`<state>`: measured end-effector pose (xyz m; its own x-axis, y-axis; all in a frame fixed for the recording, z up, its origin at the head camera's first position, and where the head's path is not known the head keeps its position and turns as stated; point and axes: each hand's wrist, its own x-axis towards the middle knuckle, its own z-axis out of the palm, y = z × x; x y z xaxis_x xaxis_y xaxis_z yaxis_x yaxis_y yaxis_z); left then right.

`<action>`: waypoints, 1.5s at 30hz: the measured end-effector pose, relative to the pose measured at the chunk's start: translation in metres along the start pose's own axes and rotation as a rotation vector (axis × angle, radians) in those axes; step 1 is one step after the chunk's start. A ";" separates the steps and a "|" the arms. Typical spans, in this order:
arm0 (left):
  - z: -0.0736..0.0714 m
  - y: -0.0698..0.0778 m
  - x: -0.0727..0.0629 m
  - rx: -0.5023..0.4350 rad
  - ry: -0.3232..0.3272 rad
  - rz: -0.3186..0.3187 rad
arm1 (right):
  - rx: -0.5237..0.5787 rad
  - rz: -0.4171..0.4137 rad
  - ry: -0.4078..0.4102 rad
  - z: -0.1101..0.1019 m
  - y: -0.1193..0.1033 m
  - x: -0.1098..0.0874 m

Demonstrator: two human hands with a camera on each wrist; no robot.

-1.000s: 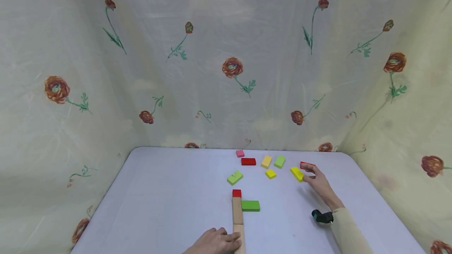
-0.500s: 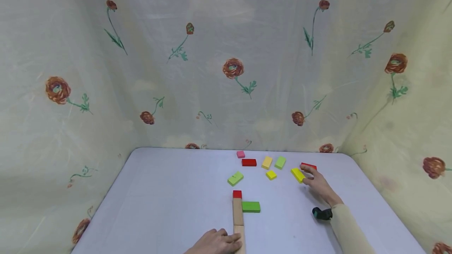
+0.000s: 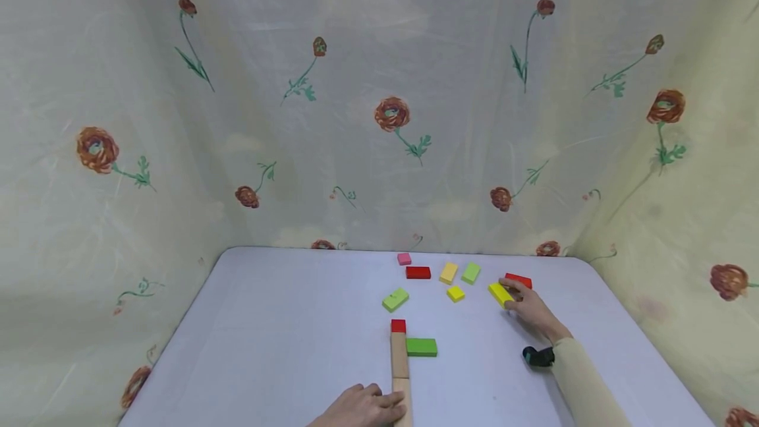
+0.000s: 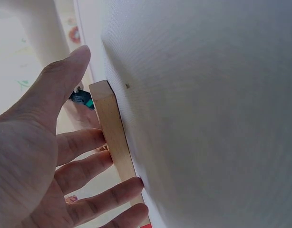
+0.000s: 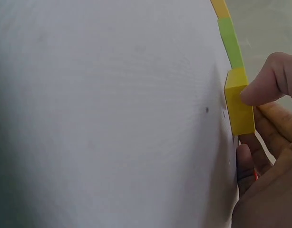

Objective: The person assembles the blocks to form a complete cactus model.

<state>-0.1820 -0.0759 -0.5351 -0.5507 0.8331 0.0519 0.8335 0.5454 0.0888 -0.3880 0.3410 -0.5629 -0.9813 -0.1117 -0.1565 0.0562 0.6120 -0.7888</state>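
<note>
At the right of the table, a yellow block (image 3: 500, 294) lies between the thumb and fingers of my right hand (image 3: 532, 309). The right wrist view shows the thumb (image 5: 260, 90) pressed on one face of this yellow block (image 5: 240, 107), other fingers behind it. My left hand (image 3: 364, 407) rests its fingertips on the nearer wooden block (image 3: 402, 393). In the left wrist view its fingers (image 4: 108, 199) lie loosely extended along the wood (image 4: 112, 130), thumb apart. A second wooden block (image 3: 400, 356) continues the line, with a red block (image 3: 398, 326) at its far end.
A green block (image 3: 421, 347) sits right beside the wooden line. Farther back lie a light green block (image 3: 395, 299), a small yellow block (image 3: 455, 293), a dark red block (image 3: 418, 273) and a pink block (image 3: 404, 259). Behind the right hand is another red block (image 3: 519, 279).
My right hand has shifted slightly left, from over the red block onto the yellow one, and its fingers have closed in around it. The left hand stays where it was.
</note>
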 end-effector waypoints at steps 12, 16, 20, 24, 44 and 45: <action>0.000 -0.001 0.001 -0.005 0.019 0.007 | -0.043 -0.051 -0.026 -0.001 -0.001 0.002; -0.001 -0.001 0.000 -0.004 0.010 0.006 | -0.015 -0.038 -0.003 0.000 0.000 0.002; -0.001 0.000 0.000 0.008 -0.002 0.002 | -0.010 -0.027 0.019 0.001 0.001 0.001; -0.001 0.000 0.001 0.019 0.007 0.005 | -0.004 -0.018 0.033 0.001 -0.001 0.000; -0.003 0.001 0.001 -0.056 -0.049 -0.029 | -0.111 -0.019 0.051 0.009 -0.007 -0.007; -0.003 0.001 0.001 -0.056 -0.047 -0.030 | -0.113 -0.025 0.046 0.010 -0.008 -0.007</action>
<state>-0.1818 -0.0747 -0.5317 -0.5715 0.8206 0.0015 0.8119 0.5653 0.1457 -0.3801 0.3291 -0.5619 -0.9898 -0.0931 -0.1081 0.0132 0.6945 -0.7194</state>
